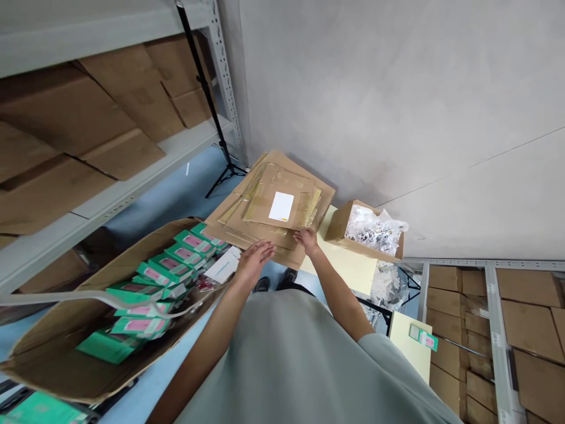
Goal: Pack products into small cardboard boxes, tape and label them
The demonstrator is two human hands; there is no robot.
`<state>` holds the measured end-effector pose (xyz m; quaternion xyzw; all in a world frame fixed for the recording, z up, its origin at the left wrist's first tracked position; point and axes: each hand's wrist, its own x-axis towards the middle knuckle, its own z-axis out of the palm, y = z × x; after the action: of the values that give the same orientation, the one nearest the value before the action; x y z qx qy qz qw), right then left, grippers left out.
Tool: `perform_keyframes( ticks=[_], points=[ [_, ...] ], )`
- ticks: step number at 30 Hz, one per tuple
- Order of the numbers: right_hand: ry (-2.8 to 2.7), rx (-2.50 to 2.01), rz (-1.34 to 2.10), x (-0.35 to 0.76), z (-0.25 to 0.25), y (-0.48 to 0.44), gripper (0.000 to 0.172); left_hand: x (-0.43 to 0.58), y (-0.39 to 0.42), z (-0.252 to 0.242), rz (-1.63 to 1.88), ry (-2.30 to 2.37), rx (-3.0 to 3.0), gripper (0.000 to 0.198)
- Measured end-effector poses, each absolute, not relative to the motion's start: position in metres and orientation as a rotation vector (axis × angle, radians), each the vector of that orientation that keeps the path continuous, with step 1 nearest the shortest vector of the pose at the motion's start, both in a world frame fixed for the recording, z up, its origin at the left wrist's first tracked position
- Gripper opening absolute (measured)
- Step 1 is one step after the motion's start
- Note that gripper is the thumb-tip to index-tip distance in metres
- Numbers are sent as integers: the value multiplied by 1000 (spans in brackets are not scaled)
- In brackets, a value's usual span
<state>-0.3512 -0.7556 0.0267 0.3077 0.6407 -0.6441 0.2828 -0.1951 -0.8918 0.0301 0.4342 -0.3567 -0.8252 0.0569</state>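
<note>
Head view: flattened cardboard stack (263, 203) at centre, presumably laid level for stability. At near edge, right hand (306, 240); farther left, left hand (257, 254); apparently steadying; whether clamped on cardboard, not discernible. At left, green boxes (166, 270) inside large carton (48, 356).

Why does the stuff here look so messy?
The stacked cardboard sheets look crooked because their edges point different ways. Crumpled plastic bulges above the rim of the small box, and the green boxes lean unevenly inside the big carton. Nothing looks clearly broken.
</note>
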Motion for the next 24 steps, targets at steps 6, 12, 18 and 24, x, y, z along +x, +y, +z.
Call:
perform_keyframes(
  ticks=[6, 12, 18, 24],
  points=[
    [1866, 457, -1854, -324, 60, -763, 19, -218, -907, 41, -2519, -1073, 1450, 23],
    [2241, -196, -1697, -257, 95, -741, 33, -222, -912, 73, -2563, -653, 1547, 8],
    [2380, -197, -1621, -161, 108, -698, 50, -187, -879, 90, -2522, -654, 1466, 18],
    [2328, 61, -1693, -102, 115, -631, 60, -169, -846, 107, -2571, -922, 1195, 30]
  ],
)
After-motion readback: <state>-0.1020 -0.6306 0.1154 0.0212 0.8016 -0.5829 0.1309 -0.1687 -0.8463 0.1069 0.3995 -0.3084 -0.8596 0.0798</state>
